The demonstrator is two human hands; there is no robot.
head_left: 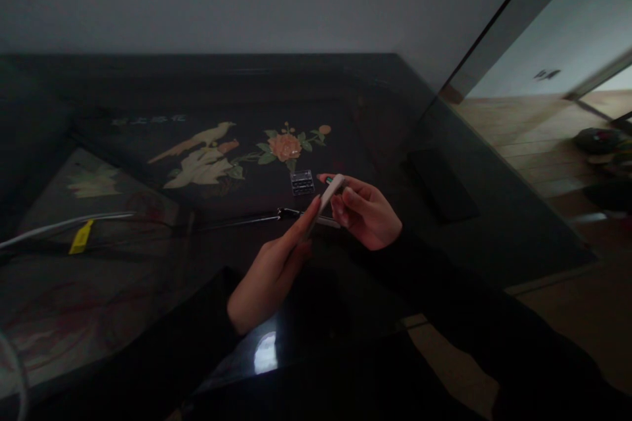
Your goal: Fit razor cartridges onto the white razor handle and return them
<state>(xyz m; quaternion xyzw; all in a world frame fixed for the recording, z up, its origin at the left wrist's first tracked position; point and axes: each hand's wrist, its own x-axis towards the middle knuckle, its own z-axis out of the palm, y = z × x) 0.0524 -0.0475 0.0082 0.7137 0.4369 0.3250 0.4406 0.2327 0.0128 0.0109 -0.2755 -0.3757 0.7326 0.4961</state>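
Observation:
My left hand (276, 270) is wrapped round a slim white device (332, 191), like a remote control, seen nearly edge-on and tilted upward. Close against its far end, the fingers of my right hand (368, 214) are curled in. A small green piece (329, 179), which looks like the end of a battery, shows by my right index fingertip; the rest of it is hidden. On the table just below these fingers lies a flat pale piece (328, 222), partly covered. A small clear plastic case (302, 182) sits just beyond the hands.
The dark glossy table (365, 302) bears a bird-and-flower picture. A black flat object (441, 184) lies at the right. To the left are a white cable (64, 229) and a yellow tag (81, 237). A thin dark rod (241, 219) lies left of the hands.

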